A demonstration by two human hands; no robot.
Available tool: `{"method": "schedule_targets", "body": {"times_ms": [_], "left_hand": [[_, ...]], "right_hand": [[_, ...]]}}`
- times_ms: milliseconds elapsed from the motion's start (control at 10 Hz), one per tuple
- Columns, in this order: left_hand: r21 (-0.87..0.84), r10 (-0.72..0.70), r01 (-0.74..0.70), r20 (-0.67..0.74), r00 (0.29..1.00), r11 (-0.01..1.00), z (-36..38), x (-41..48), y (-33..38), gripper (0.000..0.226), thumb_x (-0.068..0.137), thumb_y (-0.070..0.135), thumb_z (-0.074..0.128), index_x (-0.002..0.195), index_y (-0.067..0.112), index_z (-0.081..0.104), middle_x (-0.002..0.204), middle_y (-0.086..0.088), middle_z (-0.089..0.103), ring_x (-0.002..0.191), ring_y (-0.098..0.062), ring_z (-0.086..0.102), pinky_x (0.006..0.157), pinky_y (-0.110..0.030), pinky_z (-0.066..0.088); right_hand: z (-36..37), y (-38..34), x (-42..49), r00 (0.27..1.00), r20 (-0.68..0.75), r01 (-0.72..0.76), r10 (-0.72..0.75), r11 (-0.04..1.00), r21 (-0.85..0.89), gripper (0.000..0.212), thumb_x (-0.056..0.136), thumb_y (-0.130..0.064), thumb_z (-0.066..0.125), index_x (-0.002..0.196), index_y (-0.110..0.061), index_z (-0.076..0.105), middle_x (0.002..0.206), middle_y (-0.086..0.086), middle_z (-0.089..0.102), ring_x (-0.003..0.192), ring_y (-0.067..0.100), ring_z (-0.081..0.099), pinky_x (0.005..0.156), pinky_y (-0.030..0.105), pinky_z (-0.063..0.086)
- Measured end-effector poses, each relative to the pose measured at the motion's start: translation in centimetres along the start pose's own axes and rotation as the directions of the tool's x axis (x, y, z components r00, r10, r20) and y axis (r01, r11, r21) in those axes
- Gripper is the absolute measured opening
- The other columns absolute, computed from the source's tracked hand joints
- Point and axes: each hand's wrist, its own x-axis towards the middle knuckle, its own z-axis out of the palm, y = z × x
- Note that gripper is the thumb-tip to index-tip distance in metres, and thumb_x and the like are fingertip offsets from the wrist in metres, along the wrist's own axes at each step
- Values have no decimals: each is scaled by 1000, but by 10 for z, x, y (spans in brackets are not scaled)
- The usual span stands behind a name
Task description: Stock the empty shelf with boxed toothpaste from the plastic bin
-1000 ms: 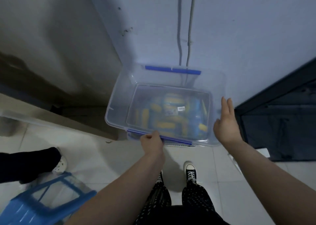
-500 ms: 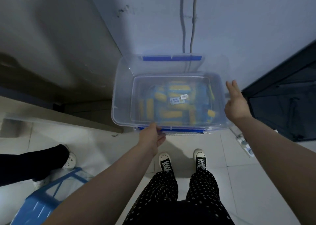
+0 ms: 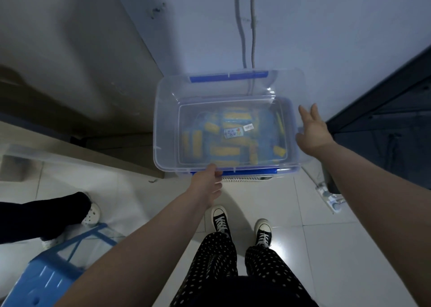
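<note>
Plastic bin (image 3: 163, 125), clear, blue latches, between both hands | boxed toothpaste (image 3: 224, 151) heaped on its floor, beyond left hand, left of right hand | left hand (image 3: 206, 185) grips near rim, thumb on top, fingers curled beneath | right hand (image 3: 312, 129) flat, fingers straight, against right rim

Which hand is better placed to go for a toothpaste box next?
Right, probably. The right hand is open and holds nothing, beside the right rim of the plastic bin. The left hand grips the near rim by the blue latch, steadying it.
</note>
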Motion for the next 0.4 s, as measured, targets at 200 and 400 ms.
{"method": "schedule_targets", "body": {"times_ms": [200,400], "left_hand": [[171,193,-176,-95,976,970,-2,-32,11,35,94,39,50,83,7,60,87,-10,63,72,-19,55,58,-27,40],[515,623,-486,-127,772,706,7,-71,59,35,92,37,54,115,11,58,111,-8,62,98,-25,57,81,-29,40]], "right_hand": [[-27,-16,-16,988,33,156,-153,984,-82,75,85,-11,54,150,-15,18,156,17,16,142,37,15,116,40,18],[-67,-37,-28,949,-9,311,-314,945,-103,71,87,-16,54,150,-13,20,156,15,19,143,35,16,117,39,15]]}}
